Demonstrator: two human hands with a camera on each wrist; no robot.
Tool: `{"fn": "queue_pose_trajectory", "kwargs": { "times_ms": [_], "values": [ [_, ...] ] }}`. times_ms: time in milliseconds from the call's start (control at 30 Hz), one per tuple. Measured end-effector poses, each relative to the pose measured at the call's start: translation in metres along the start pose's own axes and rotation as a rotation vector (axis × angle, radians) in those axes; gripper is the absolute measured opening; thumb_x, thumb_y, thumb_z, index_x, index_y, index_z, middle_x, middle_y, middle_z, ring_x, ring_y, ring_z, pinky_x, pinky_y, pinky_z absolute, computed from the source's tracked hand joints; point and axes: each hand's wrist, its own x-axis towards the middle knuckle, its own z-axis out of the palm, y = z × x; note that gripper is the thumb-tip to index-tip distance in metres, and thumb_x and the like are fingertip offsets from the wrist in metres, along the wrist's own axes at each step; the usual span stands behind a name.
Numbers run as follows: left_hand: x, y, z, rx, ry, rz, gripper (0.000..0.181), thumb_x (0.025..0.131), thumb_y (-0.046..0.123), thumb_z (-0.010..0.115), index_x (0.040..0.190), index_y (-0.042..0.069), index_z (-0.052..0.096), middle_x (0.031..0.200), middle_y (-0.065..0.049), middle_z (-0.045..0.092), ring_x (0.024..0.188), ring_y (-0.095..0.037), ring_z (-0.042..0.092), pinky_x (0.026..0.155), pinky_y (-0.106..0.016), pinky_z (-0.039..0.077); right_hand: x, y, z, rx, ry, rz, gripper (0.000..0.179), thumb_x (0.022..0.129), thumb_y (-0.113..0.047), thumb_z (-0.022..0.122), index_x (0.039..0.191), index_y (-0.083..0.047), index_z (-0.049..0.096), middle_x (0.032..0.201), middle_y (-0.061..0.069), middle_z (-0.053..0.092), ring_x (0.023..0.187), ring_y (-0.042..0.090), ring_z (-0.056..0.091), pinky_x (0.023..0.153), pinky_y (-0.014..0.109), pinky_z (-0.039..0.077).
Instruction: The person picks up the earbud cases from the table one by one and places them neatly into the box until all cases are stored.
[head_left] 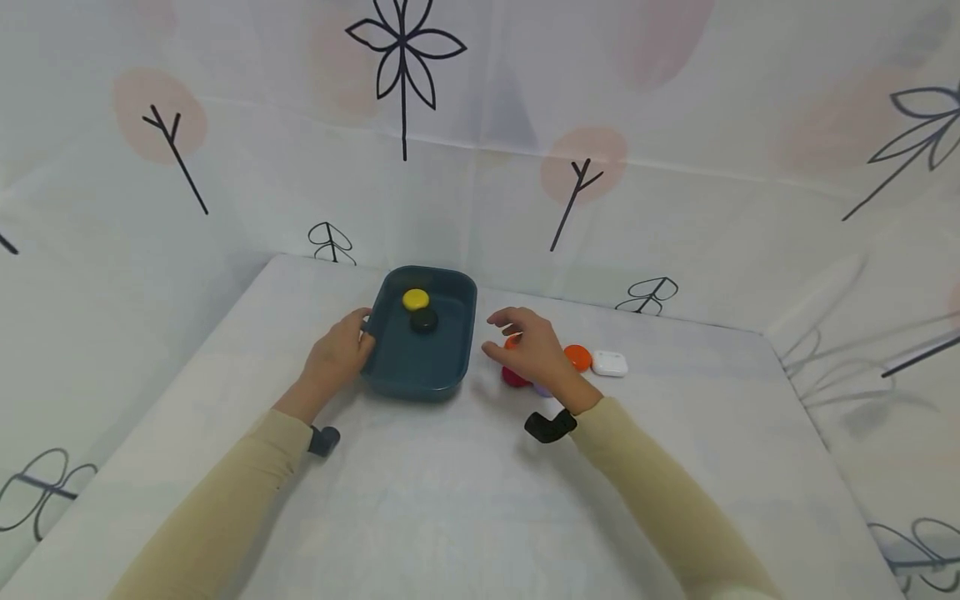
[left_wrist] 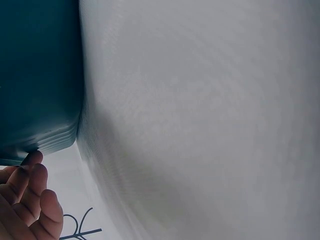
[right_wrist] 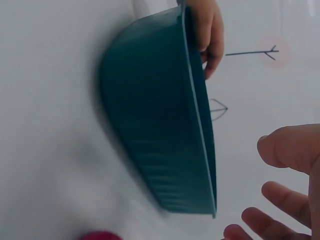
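A dark teal rectangular tub [head_left: 420,367] stands on the white table, with a yellow round piece [head_left: 416,300] and a black round piece [head_left: 423,321] lying inside near its far end. My left hand [head_left: 339,354] grips the tub's left rim between thumb and fingers. Over on the other side, my right hand [head_left: 531,343] hovers with parted, bent fingers and nothing between them. Beneath and around it lie a dark red round piece [head_left: 513,378], a lilac piece [head_left: 543,390] and an orange one [head_left: 513,342], all partly hidden. In the right wrist view its thumb [right_wrist: 290,147] is apart from the tub.
Right of the right hand, another orange round piece [head_left: 577,357] lies beside a small white rounded case [head_left: 610,363]. The white table [head_left: 435,500] meets a patterned cloth backdrop [head_left: 480,192] just behind the tub. Dark bands show at both wrists.
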Motion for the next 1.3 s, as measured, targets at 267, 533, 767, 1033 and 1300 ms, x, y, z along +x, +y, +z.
{"fn": "queue_pose_trajectory", "kwargs": {
  "times_ms": [267, 533, 767, 1033, 1300],
  "values": [
    [0.001, 0.000, -0.001, -0.005, -0.018, -0.013, 0.048, 0.089, 0.022, 0.033, 0.133, 0.005, 0.030, 0.122, -0.015, 0.049, 0.110, -0.030, 0.049, 0.088, -0.045, 0.041, 0.020, -0.016, 0.010, 0.055, -0.010, -0.061, 0.035, 0.076, -0.032, 0.063, 0.107, -0.015, 0.056, 0.105, -0.001, 0.058, 0.093, 0.016, 0.056, 0.078, 0.029, 0.049],
    [0.001, 0.000, -0.003, 0.004, -0.043, -0.032, 0.048, 0.089, 0.022, 0.032, 0.133, 0.006, 0.029, 0.123, -0.015, 0.049, 0.110, -0.030, 0.049, 0.088, -0.045, 0.041, 0.043, -0.028, 0.024, 0.048, -0.027, -0.061, 0.034, 0.076, -0.030, 0.064, 0.106, -0.015, 0.058, 0.107, 0.001, 0.058, 0.096, 0.023, 0.056, 0.078, 0.030, 0.048],
    [0.001, 0.001, -0.002, 0.005, -0.031, -0.040, 0.048, 0.088, 0.021, 0.034, 0.133, 0.006, 0.030, 0.122, -0.015, 0.050, 0.108, -0.029, 0.050, 0.086, -0.045, 0.042, 0.059, -0.030, 0.037, -0.017, -0.037, -0.066, 0.035, 0.074, -0.034, 0.064, 0.106, -0.018, 0.058, 0.104, -0.003, 0.058, 0.093, 0.015, 0.053, 0.081, 0.028, 0.045],
    [0.002, 0.000, 0.002, -0.005, -0.020, -0.028, 0.047, 0.088, 0.022, 0.035, 0.133, 0.007, 0.030, 0.119, -0.014, 0.052, 0.105, -0.027, 0.052, 0.084, -0.044, 0.044, 0.070, -0.024, 0.047, -0.098, -0.136, -0.116, 0.042, 0.074, -0.037, 0.063, 0.110, -0.015, 0.056, 0.108, 0.001, 0.056, 0.100, 0.019, 0.052, 0.084, 0.030, 0.043],
    [0.002, 0.000, 0.002, -0.008, -0.009, -0.032, 0.047, 0.088, 0.022, 0.034, 0.133, 0.007, 0.030, 0.121, -0.013, 0.050, 0.109, -0.028, 0.050, 0.087, -0.044, 0.042, 0.081, -0.017, 0.060, -0.198, -0.191, -0.154, 0.046, 0.074, -0.038, 0.061, 0.113, -0.014, 0.055, 0.111, 0.004, 0.054, 0.102, 0.015, 0.050, 0.088, 0.031, 0.042]
  ]
}}
